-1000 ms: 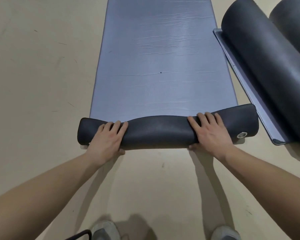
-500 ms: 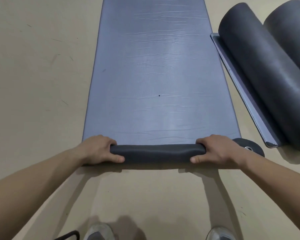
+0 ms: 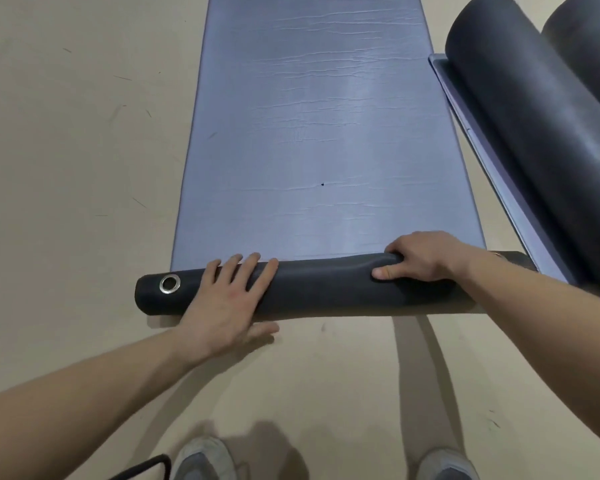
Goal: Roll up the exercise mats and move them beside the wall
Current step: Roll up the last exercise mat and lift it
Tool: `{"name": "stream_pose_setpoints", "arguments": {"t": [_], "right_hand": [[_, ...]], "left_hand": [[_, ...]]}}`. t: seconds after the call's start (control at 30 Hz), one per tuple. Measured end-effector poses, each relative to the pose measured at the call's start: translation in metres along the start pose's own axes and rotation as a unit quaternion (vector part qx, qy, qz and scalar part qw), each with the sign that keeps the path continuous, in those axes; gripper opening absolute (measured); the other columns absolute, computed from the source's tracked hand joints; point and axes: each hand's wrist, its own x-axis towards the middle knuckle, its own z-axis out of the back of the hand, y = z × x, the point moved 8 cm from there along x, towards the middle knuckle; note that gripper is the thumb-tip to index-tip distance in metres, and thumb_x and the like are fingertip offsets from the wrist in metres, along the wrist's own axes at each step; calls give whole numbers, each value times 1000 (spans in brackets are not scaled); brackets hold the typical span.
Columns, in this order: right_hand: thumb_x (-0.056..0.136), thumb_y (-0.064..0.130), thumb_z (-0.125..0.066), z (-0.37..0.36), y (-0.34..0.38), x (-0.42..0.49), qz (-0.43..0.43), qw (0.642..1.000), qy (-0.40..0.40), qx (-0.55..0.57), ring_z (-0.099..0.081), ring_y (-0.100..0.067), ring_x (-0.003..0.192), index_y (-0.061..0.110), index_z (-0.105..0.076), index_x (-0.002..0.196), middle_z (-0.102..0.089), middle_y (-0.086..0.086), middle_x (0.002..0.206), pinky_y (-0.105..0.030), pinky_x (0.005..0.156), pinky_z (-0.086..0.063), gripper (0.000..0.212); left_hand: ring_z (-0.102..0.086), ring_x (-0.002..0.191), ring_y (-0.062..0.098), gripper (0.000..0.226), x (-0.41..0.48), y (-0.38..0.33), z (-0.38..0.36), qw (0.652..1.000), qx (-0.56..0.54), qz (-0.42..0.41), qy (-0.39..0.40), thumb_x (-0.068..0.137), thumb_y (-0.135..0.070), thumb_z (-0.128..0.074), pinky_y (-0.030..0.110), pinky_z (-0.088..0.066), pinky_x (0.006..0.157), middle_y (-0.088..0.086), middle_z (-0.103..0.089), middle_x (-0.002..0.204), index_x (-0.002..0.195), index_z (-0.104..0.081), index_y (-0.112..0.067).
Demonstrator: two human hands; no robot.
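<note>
A blue-grey exercise mat lies flat on the floor and runs away from me. Its near end is curled into a thin dark roll with a metal eyelet at the left end. My left hand lies flat on the roll's left part, fingers spread. My right hand is curled around the roll's right part, thumb in front and fingers behind.
At the right, two thick dark rolled mats lie on the beige floor, one with a loose flat edge beside the mat I hold. My two shoes and a black strap show at the bottom.
The roll has turned further and grown thicker, and the eyelet has come up at the left end. My left hand went from a closed grip to a flat palm on top.
</note>
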Motion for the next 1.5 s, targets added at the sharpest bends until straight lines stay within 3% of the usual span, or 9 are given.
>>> {"name": "stream_pose_setpoints", "arguments": {"t": [0.17,0.27,0.33,0.5,0.6,0.8,1.07,1.33,1.5], "right_hand": [[85,75,-43,-12,35,-41,48,923,-366,-103,-56,-41,112,19,-58,136,-58,-12,124,-53,97,-43,77],[68,82,-64,-41,34,-28,43,939,-279,-198,-44,-40,131,14,-32,154,-43,-16,141,-58,116,-30,114],[76,50,-80,-27,34,-19,44,938,-274,-209,-50,-36,125,18,-23,152,-49,-13,137,-51,114,-32,101],[73,48,-80,3,39,-2,52,986,-102,-120,-59,-24,102,35,-39,144,-58,3,118,-32,79,-40,83],[64,52,-85,0,47,-9,63,995,-24,-80,-54,-17,89,39,-50,132,-56,10,101,-32,76,-41,78],[78,31,-71,-42,52,-40,11,968,-206,-140,-58,-26,111,25,-43,140,-61,0,124,-41,100,-41,69],[59,50,-85,12,47,-4,34,998,-14,-46,-61,-15,89,42,-57,117,-67,14,100,-34,76,-52,65],[54,47,-89,-17,41,-27,23,995,94,25,-64,-14,92,35,-60,103,-66,17,93,-36,84,-57,58],[61,64,-79,-39,57,-56,65,966,-214,-128,-55,-24,105,33,-35,143,-58,4,122,-39,96,-44,98]], "left_hand": [[-31,148,27,110,40,21,-2,988,-26,-50,143,88,-83,-45,44,-23,121,5,-25,166,164,9,-25],[-33,146,26,107,50,23,2,981,-61,-39,179,87,-77,-53,45,-26,120,0,-28,165,165,1,-27],[-34,145,32,110,52,17,6,987,-28,12,160,80,-72,-63,53,-31,117,3,-32,162,161,-9,-21],[-37,140,43,118,44,-24,4,993,59,28,97,80,-58,-78,65,-32,112,14,-24,157,159,1,-19],[-56,112,32,91,42,-17,7,996,-14,16,87,81,-44,-76,49,-47,96,6,-45,139,150,-19,-26],[-59,96,18,82,51,-6,17,965,-141,-14,219,68,-42,-82,37,-53,83,-10,-58,116,138,-38,-40],[-59,87,20,66,45,-4,20,994,-71,59,63,75,-59,-72,38,-52,82,-5,-58,110,126,-43,-28],[-63,83,15,69,37,-18,11,961,-154,19,229,62,-60,-79,39,-57,77,-10,-66,98,117,-46,-37],[-63,91,19,80,48,-16,11,935,-188,15,300,57,-65,-87,42,-57,85,-8,-65,105,121,-46,-37]]}}
